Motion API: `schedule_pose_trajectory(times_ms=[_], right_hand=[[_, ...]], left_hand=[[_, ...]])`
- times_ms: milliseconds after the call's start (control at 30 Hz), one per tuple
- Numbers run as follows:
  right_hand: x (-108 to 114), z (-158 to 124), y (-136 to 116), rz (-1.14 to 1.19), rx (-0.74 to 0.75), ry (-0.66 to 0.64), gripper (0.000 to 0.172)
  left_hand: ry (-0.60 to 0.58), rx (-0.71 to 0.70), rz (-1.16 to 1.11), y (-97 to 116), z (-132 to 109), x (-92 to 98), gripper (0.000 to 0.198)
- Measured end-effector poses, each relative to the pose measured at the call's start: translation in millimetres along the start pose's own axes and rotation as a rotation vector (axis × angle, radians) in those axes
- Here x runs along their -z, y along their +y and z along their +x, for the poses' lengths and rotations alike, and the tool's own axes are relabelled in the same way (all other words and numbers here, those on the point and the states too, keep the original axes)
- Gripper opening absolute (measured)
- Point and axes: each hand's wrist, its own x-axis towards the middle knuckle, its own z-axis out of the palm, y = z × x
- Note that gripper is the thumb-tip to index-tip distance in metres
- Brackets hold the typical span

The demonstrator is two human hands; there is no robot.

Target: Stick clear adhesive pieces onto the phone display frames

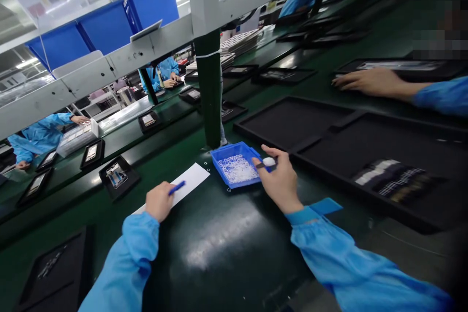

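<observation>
My left hand [160, 201] is closed around a short blue pen-like tool [177, 188], above a strip of white paper [192, 179] on the green bench. My right hand [281, 179] is at the right side of a small blue tray [239, 186], thumb and index finger spread apart. The tray holds many tiny clear-white rings [237, 168]. One digit of this hand wears a dark band. A small white rounded spot shows between the fingers; whether it is a finger covering or a loose piece is unclear. A few small rings lie beside the tray.
A large black tray [318, 148] with strips of parts lies to the right. A co-worker's hand [369, 81] rests on another tray beyond it. Right behind the blue tray rises a green post [208, 92]. Small black trays [119, 175] with phone parts line the left.
</observation>
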Motion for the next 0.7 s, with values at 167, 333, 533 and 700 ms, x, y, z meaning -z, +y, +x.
schedule_pose_trajectory(times_ms=[167,333,533,700], right_hand=[[-13.9,13.3,35.9,0.006,-0.14,-0.035,0.031],[-16.9,17.4,45.7,0.025,-0.23,0.014,0.028],[-11.2,27.3,45.8,0.049,-0.294,0.035,0.028],[-10.7,26.6,44.0,0.064,-0.318,0.037,0.027]], left_hand=[[-0.133,-0.267,0.172,61.5,43.4,-51.2,0.037],[-0.178,-0.304,0.324,74.8,82.3,-70.5,0.052],[-0.271,-0.374,0.427,86.6,74.4,-82.3,0.055],[-0.307,-0.52,0.398,98.5,22.6,-87.0,0.054]])
